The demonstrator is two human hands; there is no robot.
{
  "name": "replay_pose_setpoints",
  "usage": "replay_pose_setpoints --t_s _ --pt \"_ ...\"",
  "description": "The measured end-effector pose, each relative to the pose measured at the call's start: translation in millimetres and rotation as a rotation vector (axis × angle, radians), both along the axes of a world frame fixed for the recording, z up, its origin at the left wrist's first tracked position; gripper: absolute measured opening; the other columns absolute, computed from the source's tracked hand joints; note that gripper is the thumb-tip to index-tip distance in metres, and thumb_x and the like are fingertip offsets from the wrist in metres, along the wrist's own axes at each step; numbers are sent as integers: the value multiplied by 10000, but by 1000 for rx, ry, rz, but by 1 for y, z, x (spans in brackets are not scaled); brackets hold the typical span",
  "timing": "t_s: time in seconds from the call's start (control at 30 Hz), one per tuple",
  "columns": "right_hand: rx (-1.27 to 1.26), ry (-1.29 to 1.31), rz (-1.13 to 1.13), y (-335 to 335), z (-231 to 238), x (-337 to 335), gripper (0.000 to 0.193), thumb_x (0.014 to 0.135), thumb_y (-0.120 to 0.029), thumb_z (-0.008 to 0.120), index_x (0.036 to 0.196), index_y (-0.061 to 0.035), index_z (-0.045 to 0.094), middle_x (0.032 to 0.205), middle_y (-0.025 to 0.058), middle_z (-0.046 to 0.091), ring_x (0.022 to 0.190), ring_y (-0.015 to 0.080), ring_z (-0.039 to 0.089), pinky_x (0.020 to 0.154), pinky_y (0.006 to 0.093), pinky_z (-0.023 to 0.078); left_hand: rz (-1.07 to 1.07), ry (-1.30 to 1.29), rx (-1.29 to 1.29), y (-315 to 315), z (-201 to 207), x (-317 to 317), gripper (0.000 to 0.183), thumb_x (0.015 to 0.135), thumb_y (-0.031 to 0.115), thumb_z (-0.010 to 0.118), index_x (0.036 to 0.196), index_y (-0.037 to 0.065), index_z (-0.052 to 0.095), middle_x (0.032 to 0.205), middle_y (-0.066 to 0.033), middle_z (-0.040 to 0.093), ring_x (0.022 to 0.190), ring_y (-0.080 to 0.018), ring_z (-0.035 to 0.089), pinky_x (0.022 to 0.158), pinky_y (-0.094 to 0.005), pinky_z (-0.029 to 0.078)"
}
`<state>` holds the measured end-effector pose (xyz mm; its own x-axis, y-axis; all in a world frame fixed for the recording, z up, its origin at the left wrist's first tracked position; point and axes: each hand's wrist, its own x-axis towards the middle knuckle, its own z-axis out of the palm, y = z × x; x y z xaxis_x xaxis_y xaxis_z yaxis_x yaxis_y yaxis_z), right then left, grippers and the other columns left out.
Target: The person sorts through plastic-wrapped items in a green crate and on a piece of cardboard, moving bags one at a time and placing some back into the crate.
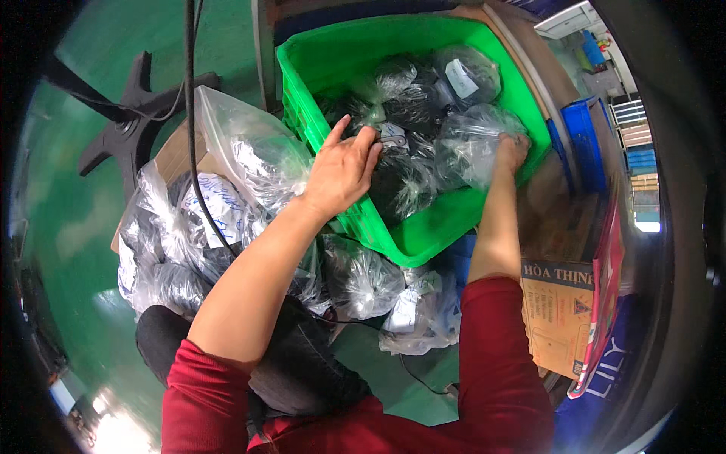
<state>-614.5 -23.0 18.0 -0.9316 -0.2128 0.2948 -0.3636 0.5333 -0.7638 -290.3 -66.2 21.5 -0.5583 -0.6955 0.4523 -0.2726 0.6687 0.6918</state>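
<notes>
A green plastic crate [435, 246] stands before me, holding several clear plastic bags of dark contents. My left hand [342, 170] is over the crate's near left rim, index finger stretched out and the other fingers curled. From those fingers sticks a small grey metal tool [393, 141] with a rounded end; the rest of it is hidden. Inside the crate at the right, my right hand [514, 150] grips a clear plastic bag [473, 147], its fingers partly hidden by the plastic. Behind that lies another bag [466, 76] with a white label.
Left of the crate, a cardboard box [175, 150] holds more filled bags [215, 200]. Knotted bags [363, 280] lie below the crate. A black cable [190, 113] hangs at the left, near a black star-shaped stand base [136, 113]. Cartons [556, 318] and a blue bin [586, 144] stand at the right.
</notes>
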Motion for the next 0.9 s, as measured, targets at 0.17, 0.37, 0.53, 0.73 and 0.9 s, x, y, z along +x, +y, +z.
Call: replay_pose_setpoints --t_s 0.17,0.37,0.53,0.73,0.9 --pt "-526 -169 350 16 -7 -1 192 561 16 499 751 -13 504 747 63 502 666 177 469 616 260 382 95 -84 -156 1 -8 -13 93 781 108 425 794 26 381 586 -118 487 625 -283 507 850 -378 322" --pt "-590 -245 543 30 104 6 210 545 -50 510 753 -58 482 688 19 447 649 134 437 613 236 353 116 48 -77 2 -6 -10 106 788 122 407 824 22 405 634 -148 504 663 -291 515 831 -378 336" --pt "-889 -630 752 67 188 127 253 622 -104 489 872 -121 456 828 54 475 817 177 466 605 270 425 -3 1118 1364 -12 10 14 200 835 175 325 775 22 439 823 -110 546 757 -216 524 713 -326 429" --pt "-1087 -1159 1511 104 190 210 219 606 8 475 747 -147 411 820 46 452 799 159 462 587 268 446 -488 861 2088 53 35 29 236 798 152 325 930 37 483 820 -130 545 686 -222 526 667 -310 441" --pt "-1367 -1075 1341 158 145 214 262 552 22 467 739 -138 378 815 85 435 800 219 442 605 334 439 -354 913 1980 59 58 25 245 810 178 299 939 42 456 853 -131 539 691 -224 527 675 -322 449"
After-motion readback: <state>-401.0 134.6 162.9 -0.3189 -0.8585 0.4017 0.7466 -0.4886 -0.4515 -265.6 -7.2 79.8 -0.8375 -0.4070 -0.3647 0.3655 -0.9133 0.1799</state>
